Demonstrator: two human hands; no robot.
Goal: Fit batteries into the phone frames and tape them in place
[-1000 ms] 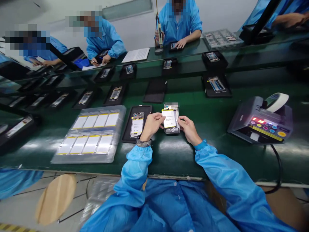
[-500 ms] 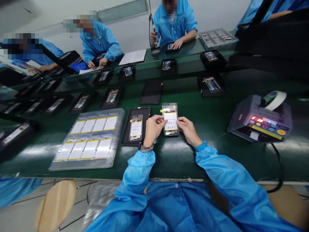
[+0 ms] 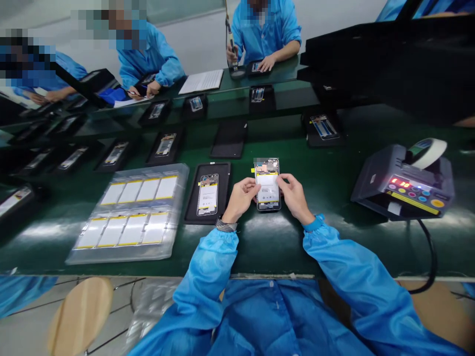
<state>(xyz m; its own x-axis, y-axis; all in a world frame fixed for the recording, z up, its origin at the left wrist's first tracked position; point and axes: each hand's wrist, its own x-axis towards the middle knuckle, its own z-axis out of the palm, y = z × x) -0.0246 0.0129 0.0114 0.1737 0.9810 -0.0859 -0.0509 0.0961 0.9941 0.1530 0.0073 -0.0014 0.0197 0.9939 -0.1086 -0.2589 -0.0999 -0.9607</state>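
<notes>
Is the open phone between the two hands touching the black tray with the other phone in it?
Apart. The head view shows green table between the open phone and the black tray.

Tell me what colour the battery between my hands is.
The battery is white with yellow end bands, shown best in the head view.

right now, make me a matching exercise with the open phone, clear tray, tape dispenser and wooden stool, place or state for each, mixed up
1. open phone
2. clear tray
3. tape dispenser
4. wooden stool

A. shows lit red digits
B. below bench level, at the lower left
C. between the left hand and right hand
D. holds two rows of white packs

Pairs: 1-C, 2-D, 3-A, 4-B
</notes>
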